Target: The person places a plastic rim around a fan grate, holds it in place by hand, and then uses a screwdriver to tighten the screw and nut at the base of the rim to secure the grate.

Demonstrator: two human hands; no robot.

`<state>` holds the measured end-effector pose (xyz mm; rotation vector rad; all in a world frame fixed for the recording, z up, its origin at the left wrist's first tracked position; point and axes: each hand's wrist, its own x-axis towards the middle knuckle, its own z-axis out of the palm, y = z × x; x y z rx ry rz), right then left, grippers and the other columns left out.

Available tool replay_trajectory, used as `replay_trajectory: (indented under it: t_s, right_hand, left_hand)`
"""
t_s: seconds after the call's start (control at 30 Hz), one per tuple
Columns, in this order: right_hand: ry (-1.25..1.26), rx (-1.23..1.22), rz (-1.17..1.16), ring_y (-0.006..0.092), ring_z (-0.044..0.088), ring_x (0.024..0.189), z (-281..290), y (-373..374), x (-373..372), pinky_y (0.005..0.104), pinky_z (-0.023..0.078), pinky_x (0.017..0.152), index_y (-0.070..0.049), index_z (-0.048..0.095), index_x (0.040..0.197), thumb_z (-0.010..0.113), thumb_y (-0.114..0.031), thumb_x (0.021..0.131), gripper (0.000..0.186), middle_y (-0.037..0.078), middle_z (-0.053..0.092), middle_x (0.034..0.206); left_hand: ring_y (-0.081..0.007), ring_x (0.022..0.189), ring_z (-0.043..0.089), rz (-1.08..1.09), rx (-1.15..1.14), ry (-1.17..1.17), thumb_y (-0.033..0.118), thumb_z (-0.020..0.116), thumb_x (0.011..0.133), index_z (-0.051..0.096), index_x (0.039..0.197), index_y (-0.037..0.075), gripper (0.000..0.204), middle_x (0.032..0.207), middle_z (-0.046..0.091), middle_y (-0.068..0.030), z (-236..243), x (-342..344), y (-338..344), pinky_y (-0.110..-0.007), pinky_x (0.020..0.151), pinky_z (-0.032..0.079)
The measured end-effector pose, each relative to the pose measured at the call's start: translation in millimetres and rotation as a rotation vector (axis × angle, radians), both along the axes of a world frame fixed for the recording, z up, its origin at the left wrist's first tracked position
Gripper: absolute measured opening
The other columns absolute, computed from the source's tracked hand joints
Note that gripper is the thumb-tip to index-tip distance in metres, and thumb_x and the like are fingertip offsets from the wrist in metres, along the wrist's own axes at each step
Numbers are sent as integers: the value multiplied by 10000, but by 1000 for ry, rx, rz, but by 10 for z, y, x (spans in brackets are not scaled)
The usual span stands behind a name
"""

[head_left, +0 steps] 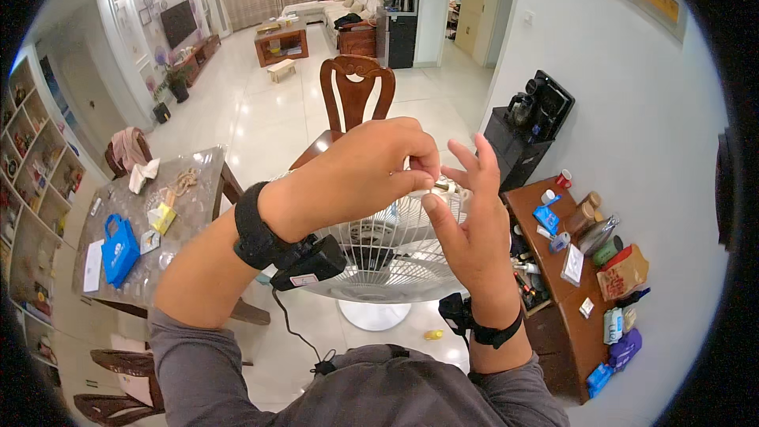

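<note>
A white standing fan (379, 257) with a round wire cage is in front of me, partly covered by my arms. My left hand (387, 158) is above the cage's top edge, its thumb and fingers closed in a pinch. What they pinch is too small to make out. Close beside it, my right hand (474, 213) has its fingers spread and its thumb near the left fingertips. Between the hands shows a small white fitting (452, 187) at the cage rim. Below the cage is the fan's round white base (373, 315), on the floor.
A wooden chair (356, 87) stands behind the fan. On the left, a table (194, 182) carries a blue bag (120, 249). To the right, a brown cabinet (565, 312) holds jars and packages, with an open drawer. A yellow object (433, 334) lies on the floor.
</note>
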<state>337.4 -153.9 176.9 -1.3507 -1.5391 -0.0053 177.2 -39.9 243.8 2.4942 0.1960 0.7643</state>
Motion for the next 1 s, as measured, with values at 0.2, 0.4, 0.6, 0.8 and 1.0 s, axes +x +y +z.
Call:
replay_trajectory:
  t_s: [0.2,0.4,0.6,0.8,1.0]
  right_hand:
    - [72,-3,10,376,640,1159,-14,2,-21,426,527,944,12,148,1533,737,-209,887,901,303,467,1448]
    - [81,10,46,371,637,1168,-26,20,3,422,521,958,13,162,1531,742,-193,880,896,304,460,1456]
    - [65,0,35,375,643,1160,-44,27,27,428,531,942,10,168,1530,744,-188,876,894,298,469,1452]
    - [7,-3,8,390,640,1166,-34,9,37,437,536,936,8,180,1526,740,-220,883,882,294,479,1447]
    - [12,4,23,393,641,1166,-27,9,29,438,534,937,4,173,1528,735,-242,889,885,293,485,1441]
  left_hand:
    - [-244,835,590,-91,9,-22,67,662,875,619,924,21,80,879,602,-101,-59,23,33,-352,751,479]
    - [-247,821,594,-88,20,5,56,657,867,613,922,18,80,875,600,-106,-55,95,83,-350,749,486]
    - [-203,803,595,-100,-81,106,53,657,841,611,914,13,95,866,608,-91,6,129,86,-330,742,494]
    - [-169,797,593,-87,-164,213,79,670,845,621,926,17,113,845,626,-68,71,156,96,-306,725,487]
    - [-139,824,593,-66,-262,265,120,683,865,638,941,24,130,867,657,-51,86,150,109,-291,734,481]
